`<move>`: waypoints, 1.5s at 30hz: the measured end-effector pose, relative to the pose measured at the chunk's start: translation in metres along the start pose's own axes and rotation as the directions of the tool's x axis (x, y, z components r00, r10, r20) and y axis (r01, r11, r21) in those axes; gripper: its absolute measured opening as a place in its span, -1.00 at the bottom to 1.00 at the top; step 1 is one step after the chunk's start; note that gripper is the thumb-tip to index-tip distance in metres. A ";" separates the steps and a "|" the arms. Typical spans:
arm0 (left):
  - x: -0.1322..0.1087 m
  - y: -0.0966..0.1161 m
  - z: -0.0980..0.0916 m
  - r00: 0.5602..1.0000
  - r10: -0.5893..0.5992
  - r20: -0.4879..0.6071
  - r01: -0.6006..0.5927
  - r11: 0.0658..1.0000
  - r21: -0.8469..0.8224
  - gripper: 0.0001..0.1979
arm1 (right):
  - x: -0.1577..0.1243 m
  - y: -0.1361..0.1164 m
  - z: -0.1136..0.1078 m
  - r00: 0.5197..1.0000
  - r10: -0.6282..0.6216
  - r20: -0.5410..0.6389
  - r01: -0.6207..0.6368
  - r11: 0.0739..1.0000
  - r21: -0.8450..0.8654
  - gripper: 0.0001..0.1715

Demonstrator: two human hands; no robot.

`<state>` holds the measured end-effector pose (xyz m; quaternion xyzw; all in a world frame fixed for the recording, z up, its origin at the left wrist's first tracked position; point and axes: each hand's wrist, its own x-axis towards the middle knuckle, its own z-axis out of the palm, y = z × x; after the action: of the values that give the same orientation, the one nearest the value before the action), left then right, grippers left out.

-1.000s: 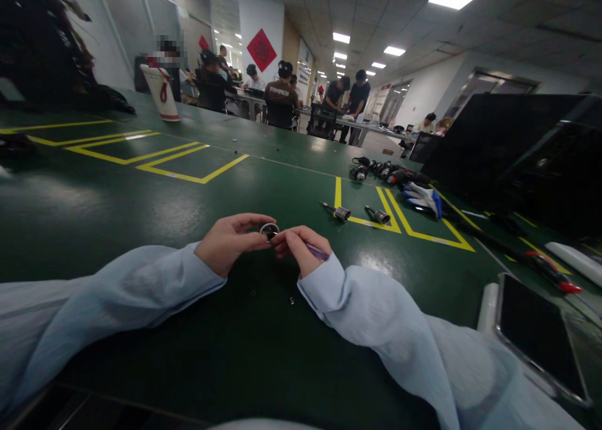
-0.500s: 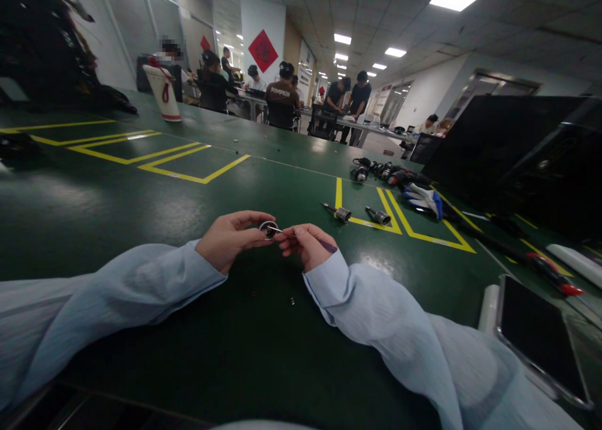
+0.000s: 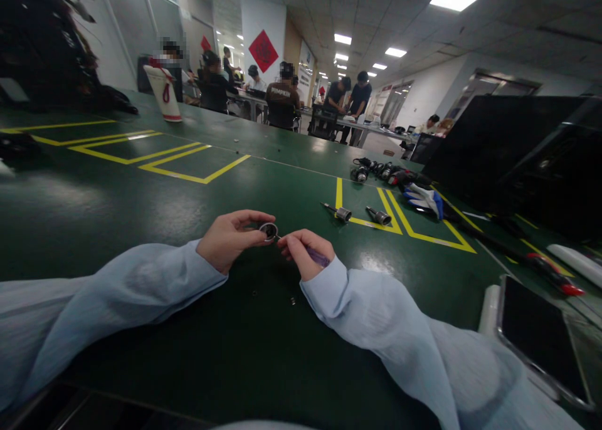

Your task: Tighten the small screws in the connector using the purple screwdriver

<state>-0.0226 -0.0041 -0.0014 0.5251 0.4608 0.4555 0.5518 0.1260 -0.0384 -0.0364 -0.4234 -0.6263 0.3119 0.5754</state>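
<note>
Between the thumb and fingers of my left hand (image 3: pixel 228 237) is a small round metal housing (image 3: pixel 269 230), its open rim turned partly toward me and its inside dark. My right hand (image 3: pixel 305 251) is closed around a slim screwdriver with a purple translucent handle (image 3: pixel 318 257). The thin shaft points left, its tip at the right side of the housing's rim; whether it touches I cannot tell. Below the hands, a tiny shiny metal piece (image 3: pixel 292 301) and a tiny dark piece (image 3: pixel 254 293) lie on the green table (image 3: pixel 197 348).
Two metal cylinders with thin shafts, one nearer (image 3: pixel 342 214) and one farther right (image 3: pixel 379 216), lie by yellow tape. Behind them are dark cabled parts (image 3: pixel 371 168) and a glove (image 3: pixel 423 201). A phone (image 3: pixel 540 336) rests at right, a cup (image 3: pixel 163 94) far left. People work beyond.
My right hand has drawn slightly back and turned, so the screwdriver shaft reaches less far across the housing and more purple handle shows. My left hand stays almost still.
</note>
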 end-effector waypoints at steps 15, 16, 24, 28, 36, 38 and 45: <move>0.002 -0.002 0.001 1.000 0.021 0.022 -0.021 1.000 -0.024 -0.70 | -0.003 -0.011 -0.003 0.967 -0.223 0.126 0.244 0.951 -0.189 -0.77; 0.001 -0.001 0.001 1.000 0.015 0.024 -0.015 1.000 -0.018 -0.70 | -0.003 -0.011 -0.004 0.967 -0.217 0.133 0.239 0.953 -0.186 -0.77; 0.000 0.001 0.001 0.999 0.002 0.041 -0.003 1.000 0.011 -0.70 | -0.003 -0.010 -0.003 0.974 -0.171 0.150 0.189 0.974 -0.121 -0.78; 0.001 0.000 0.002 0.999 -0.003 0.038 0.002 1.000 0.017 -0.69 | -0.002 -0.010 -0.002 0.973 -0.183 0.137 0.201 0.971 -0.129 -0.77; 0.001 0.000 0.001 0.997 -0.022 0.071 0.018 0.998 0.052 -0.66 | -0.001 -0.005 0.000 0.990 -0.090 0.108 0.101 0.990 -0.100 -0.76; 0.000 0.000 0.001 0.996 -0.035 0.086 0.030 0.998 0.052 -0.64 | -0.001 -0.001 0.001 0.994 -0.042 0.097 0.049 0.996 -0.071 -0.76; -0.001 0.001 0.001 0.993 -0.054 0.101 0.051 0.998 0.035 -0.66 | 0.003 0.002 0.002 0.988 0.139 0.072 -0.151 0.967 0.204 -0.77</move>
<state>-0.0220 -0.0055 -0.0002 0.5441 0.4531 0.4061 0.5777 0.1243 -0.0345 -0.0369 -0.3964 -0.5737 0.4292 0.5741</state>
